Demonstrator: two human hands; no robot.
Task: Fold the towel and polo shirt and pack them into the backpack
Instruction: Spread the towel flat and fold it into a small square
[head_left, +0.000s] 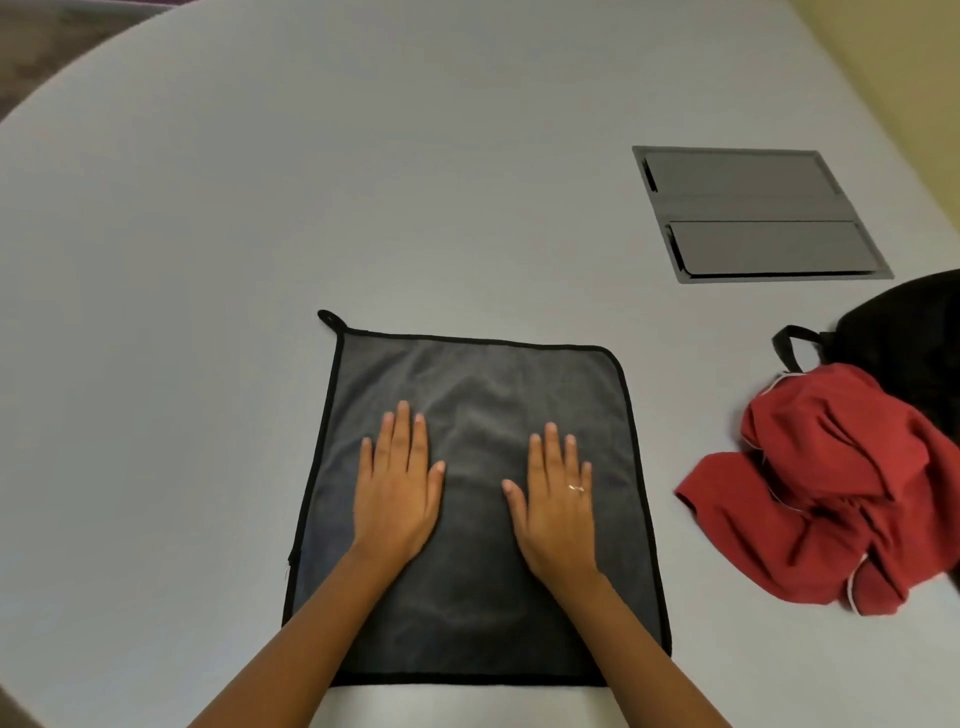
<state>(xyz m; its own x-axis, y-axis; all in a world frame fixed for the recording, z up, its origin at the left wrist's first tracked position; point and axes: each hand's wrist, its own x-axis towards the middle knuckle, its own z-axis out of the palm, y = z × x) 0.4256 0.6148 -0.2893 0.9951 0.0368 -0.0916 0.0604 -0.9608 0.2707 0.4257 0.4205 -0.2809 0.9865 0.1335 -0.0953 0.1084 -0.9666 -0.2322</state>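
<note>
The left hand (397, 486) and right hand (556, 499) lie flat, fingers straight, palms pressing on the grey towel (472, 597), which is spread out near the front edge of the pale tabletop (208, 312). Toward the tabletop's right edge, apart from the towel, the crumpled red polo shirt (821, 493) touches the black backpack (914, 343). Behind them a dark cable hatch (753, 213) sits flush in the tabletop.

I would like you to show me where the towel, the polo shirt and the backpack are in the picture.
towel (483, 384): head view, on the bare grey cloth beyond the hands.
polo shirt (831, 478): head view, on the middle of the crumpled red cloth.
backpack (904, 332): head view, on the black body at the right edge.
</note>
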